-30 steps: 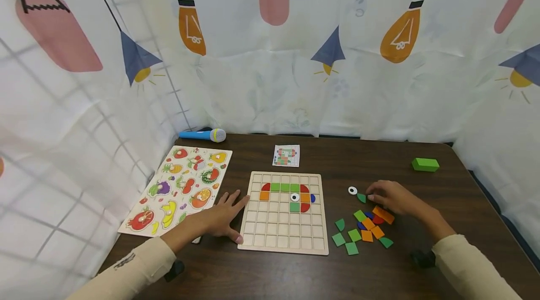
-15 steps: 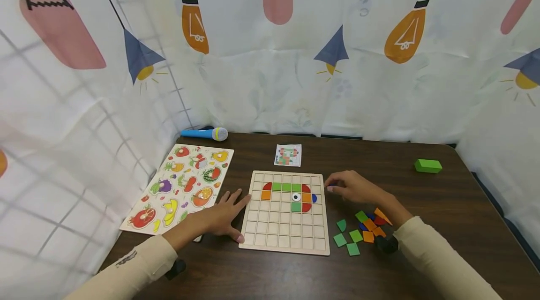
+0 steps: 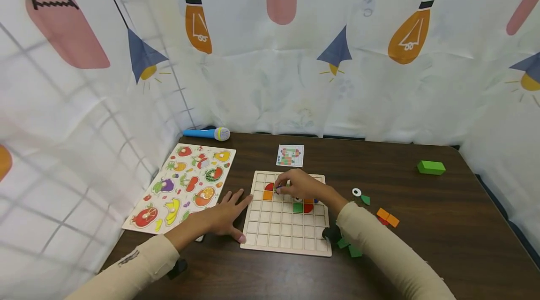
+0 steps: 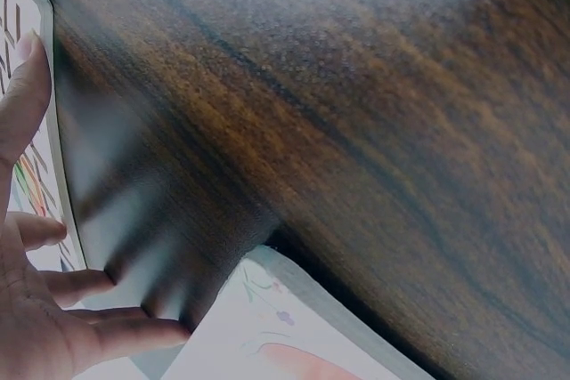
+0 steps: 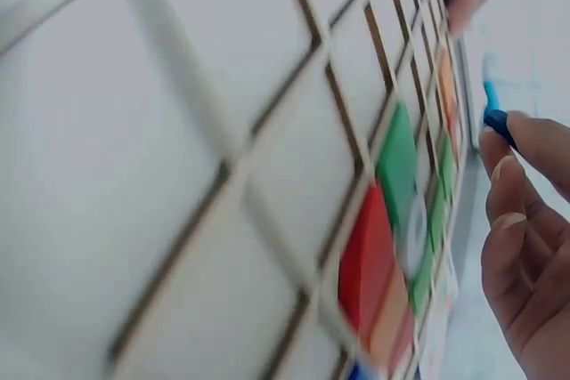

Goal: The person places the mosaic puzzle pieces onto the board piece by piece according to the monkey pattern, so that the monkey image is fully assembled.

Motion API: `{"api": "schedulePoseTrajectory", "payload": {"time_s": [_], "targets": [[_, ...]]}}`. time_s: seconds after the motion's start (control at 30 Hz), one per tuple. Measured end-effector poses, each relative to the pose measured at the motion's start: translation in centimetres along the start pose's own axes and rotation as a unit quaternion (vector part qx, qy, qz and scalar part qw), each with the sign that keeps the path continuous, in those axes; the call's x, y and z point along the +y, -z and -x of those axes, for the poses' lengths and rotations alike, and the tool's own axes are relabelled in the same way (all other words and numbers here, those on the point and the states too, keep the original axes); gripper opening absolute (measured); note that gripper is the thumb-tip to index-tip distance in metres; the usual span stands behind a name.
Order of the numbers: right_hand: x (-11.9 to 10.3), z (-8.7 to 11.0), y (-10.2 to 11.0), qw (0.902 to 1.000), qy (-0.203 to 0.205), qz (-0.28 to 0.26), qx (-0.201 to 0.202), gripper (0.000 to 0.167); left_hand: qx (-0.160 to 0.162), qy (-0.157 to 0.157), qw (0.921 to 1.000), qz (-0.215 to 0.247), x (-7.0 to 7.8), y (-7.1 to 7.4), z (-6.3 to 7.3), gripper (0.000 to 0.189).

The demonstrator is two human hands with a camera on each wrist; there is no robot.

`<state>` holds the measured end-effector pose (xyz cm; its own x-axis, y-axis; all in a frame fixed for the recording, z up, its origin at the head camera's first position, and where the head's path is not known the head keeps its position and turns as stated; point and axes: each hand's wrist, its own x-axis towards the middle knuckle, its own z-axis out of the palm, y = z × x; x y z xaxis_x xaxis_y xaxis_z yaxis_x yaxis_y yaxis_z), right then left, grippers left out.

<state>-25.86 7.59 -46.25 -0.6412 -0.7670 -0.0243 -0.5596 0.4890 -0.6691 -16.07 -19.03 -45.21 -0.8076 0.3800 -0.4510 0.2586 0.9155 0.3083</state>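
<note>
A wooden grid board [image 3: 274, 229] lies at the middle of the table, with red, green, orange and blue pieces and a round black-and-white eye piece set in its upper squares. My left hand [image 3: 225, 215] rests with spread fingers at the board's left edge, the thumb on its rim in the left wrist view. Over the upper part of the board, my right hand [image 3: 301, 184] pinches a small blue piece [image 5: 500, 125] between thumb and finger. That hand hides part of the top row of pieces.
Right of the board lie a loose eye piece [image 3: 356, 192], a green leaf-shaped piece [image 3: 365, 200] and orange squares [image 3: 393, 220]; my right sleeve covers others. A pattern card [image 3: 290, 155], fruit board [image 3: 177, 187], toy microphone [image 3: 206, 133] and green block [image 3: 431, 168] lie around.
My right hand has moved left from the loose pieces, past the board's right edge, to over its upper left part with the blue piece. The left hand has stayed at the board's edge.
</note>
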Motion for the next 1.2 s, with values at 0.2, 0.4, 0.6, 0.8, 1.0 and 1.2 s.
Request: {"api": "schedulePoseTrajectory", "payload": {"time_s": [0.2, 0.4, 0.6, 0.8, 1.0, 1.2], "targets": [[-0.7, -2.6, -1.9, 0.9999, 0.003, -0.011, -0.008, 0.014, 0.000, -0.001, 1.0000, -0.002, 0.1, 0.1, 0.1, 0.109], [-1.5, -4.0, -2.8, 0.9998, -0.013, 0.012, -0.013, 0.012, 0.004, -0.004, 1.0000, -0.008, 0.1, 0.0, 0.1, 0.109], [-1.9, -4.2, -3.1, 0.9988, -0.030, 0.037, -0.008, 0.018, 0.004, -0.006, 0.9999, -0.014, 0.0, 0.0, -0.1, 0.109], [-1.7, -4.0, -3.5, 0.9975, -0.050, 0.050, 0.010, 0.019, 0.004, -0.003, 0.9998, -0.018, 0.1, 0.0, -0.2, 0.110], [-1.6, -3.9, -3.7, 0.9966, -0.050, 0.061, 0.023, 0.019, 0.001, 0.001, 0.9998, -0.018, 0.2, 0.1, -0.1, 0.110], [-1.7, -4.1, -3.9, 0.9952, -0.047, 0.081, 0.030, 0.017, 0.002, 0.001, 0.9998, -0.019, 0.1, 0.0, -0.1, 0.110]]}}
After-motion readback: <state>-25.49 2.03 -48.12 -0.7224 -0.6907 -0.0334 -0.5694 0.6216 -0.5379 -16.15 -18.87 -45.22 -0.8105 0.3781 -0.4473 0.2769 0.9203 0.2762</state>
